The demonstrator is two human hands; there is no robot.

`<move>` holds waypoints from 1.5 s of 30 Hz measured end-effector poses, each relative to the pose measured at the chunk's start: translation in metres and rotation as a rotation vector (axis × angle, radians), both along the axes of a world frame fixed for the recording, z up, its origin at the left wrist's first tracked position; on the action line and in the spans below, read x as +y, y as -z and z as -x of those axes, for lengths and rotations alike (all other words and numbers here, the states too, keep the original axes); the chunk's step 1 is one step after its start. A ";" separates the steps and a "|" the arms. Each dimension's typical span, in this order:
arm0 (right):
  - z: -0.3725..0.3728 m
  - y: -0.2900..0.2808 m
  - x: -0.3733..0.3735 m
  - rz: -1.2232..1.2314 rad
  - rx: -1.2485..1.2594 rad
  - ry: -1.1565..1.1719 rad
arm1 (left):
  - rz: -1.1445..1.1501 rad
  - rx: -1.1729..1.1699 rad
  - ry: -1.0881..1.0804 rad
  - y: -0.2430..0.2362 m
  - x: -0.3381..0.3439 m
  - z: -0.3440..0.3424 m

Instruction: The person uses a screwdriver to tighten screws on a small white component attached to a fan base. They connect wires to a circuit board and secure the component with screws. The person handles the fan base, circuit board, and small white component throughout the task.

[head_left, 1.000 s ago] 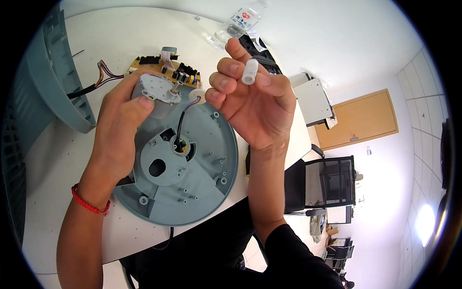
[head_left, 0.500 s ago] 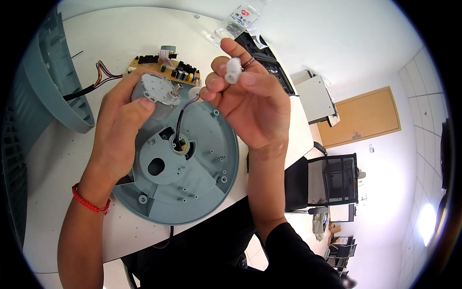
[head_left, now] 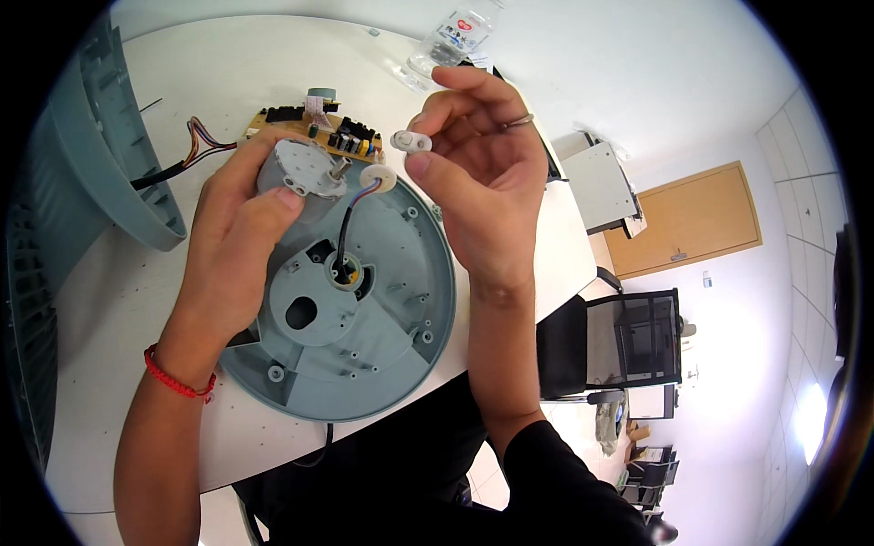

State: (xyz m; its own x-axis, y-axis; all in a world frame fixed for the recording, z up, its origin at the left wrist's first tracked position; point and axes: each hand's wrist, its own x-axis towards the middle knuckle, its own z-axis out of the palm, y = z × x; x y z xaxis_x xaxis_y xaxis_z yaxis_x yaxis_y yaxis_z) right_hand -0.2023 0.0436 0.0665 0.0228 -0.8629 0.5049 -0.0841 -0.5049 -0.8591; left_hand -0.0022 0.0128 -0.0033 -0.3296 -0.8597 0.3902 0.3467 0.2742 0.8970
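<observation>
**Motor [head_left: 300, 173] in the left hand [head_left: 232, 237], small white fitting [head_left: 411, 142] in the right hand [head_left: 487, 182]**

Nearest, a black cord [head_left: 329, 444] crosses the near edge of the white tabletop [head_left: 209, 82]. Just inside that edge lies a round grey-blue base [head_left: 319, 387], its ribbed, post-studded inner side facing up.

Above the base's left part, the left hand, with a red braided bracelet [head_left: 179, 375] at its wrist, is closed around the grey, can-shaped motor; its thumb presses the rim of the metal face, and the short shaft points up and to the right. Above the base's far right rim, the right hand pinches the white fitting between thumb and forefinger, its other fingers loosely curled, a ring [head_left: 520, 120] on one. The fitting is well apart from the shaft.

From the base's centre rises a black-sleeved cable [head_left: 343, 235], its coloured wires reaching a white round piece [head_left: 378, 178] between the two hands.

Beyond the base lies a tan circuit board [head_left: 278, 129] crowded with parts. A grey-blue housing [head_left: 146, 200] stands along the tabletop's left edge, with coloured wires [head_left: 200, 141] running from its side toward the board. A clear bottle [head_left: 455, 41] is at the tabletop's far right edge.

Past the right edge are a black chair [head_left: 628, 337] and a wooden door [head_left: 683, 218].
</observation>
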 end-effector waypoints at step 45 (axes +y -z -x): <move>-0.006 0.014 -0.001 -0.422 -0.564 -0.278 | -0.048 0.067 0.031 -0.002 -0.004 0.000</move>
State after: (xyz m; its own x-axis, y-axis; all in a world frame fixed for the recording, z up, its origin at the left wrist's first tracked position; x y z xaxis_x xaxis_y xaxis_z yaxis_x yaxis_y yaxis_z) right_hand -0.1964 0.0430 0.0523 0.1035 -0.9858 0.1326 0.5080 -0.0622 -0.8591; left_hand -0.0022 0.0091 -0.0014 -0.3311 -0.8678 0.3705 0.4142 0.2191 0.8834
